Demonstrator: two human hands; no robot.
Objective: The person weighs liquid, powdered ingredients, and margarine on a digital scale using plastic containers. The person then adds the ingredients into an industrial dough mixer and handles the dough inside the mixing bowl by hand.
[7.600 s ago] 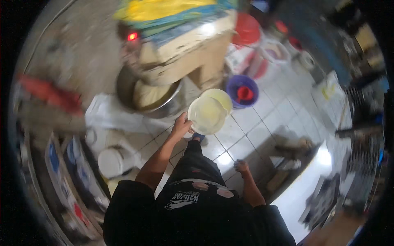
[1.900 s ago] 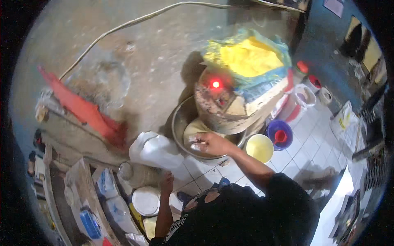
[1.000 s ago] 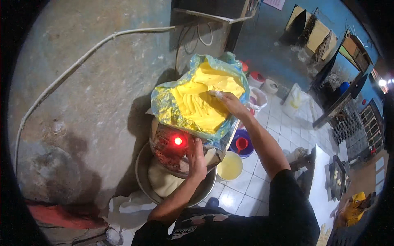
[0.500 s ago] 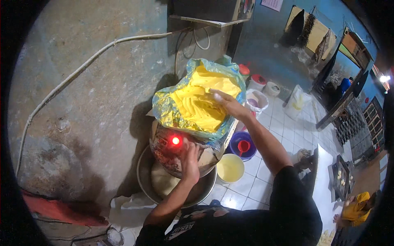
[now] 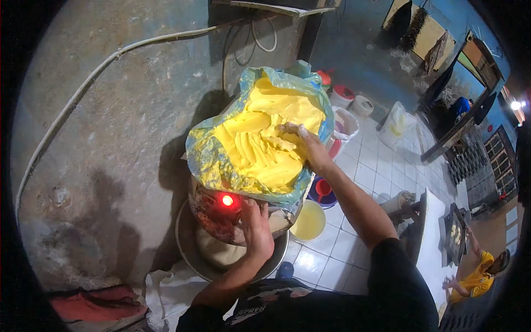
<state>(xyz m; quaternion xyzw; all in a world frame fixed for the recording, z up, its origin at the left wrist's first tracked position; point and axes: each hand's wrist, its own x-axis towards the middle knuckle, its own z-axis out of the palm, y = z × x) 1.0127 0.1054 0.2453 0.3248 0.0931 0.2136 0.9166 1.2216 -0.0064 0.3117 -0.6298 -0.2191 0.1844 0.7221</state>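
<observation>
A blue-green plastic bag (image 5: 200,157) lies spread open, full of a soft yellow spread that looks like margarine (image 5: 260,138). My right hand (image 5: 314,150) reaches in from the right, fingers curled into the margarine at a raised lump. Below the bag's near edge, my left hand (image 5: 258,231) rests its spread fingers against the dark, stained rounded top (image 5: 213,213) on which the bag sits. A red light (image 5: 227,200) glows there beside it. Underneath, a large metal bowl (image 5: 182,243) holds a pale mass that looks like dough (image 5: 218,249).
A pale yellow bucket (image 5: 307,221) and a purple tub (image 5: 323,193) stand on the tiled floor to the right. Farther back are lidded buckets (image 5: 343,97) and a white sack (image 5: 397,124). A wall (image 5: 110,122) bounds the left. A person in yellow (image 5: 480,276) works at trays.
My right hand has come down from above the margarine and its fingers have curled into it. The left hand stays at the near edge. The whole view has shifted slightly.
</observation>
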